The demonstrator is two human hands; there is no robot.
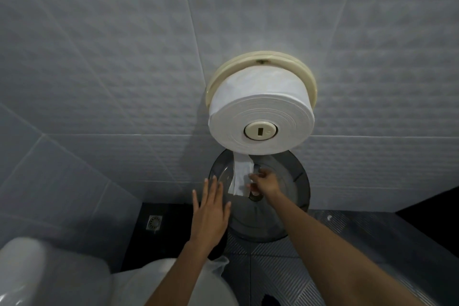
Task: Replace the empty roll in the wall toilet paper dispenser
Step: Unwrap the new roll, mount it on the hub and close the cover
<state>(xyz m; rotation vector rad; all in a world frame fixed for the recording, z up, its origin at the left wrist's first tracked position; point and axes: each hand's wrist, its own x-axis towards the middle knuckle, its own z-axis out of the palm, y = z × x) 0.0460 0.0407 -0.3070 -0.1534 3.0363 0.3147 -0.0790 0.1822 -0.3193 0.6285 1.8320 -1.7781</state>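
A full white roll sits on the cream dispenser, directly above the right hand, whose fingers pinch the hanging paper tail. Just left, the left hand lies flat, fingers spread, against the open smoky cover.

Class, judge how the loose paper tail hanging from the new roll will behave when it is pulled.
The paper tail hangs creased and limp below the roll, so it is probably floppy. It looks thin, so the right hand pinching its edge could likely tear it. A pull may turn the roll.
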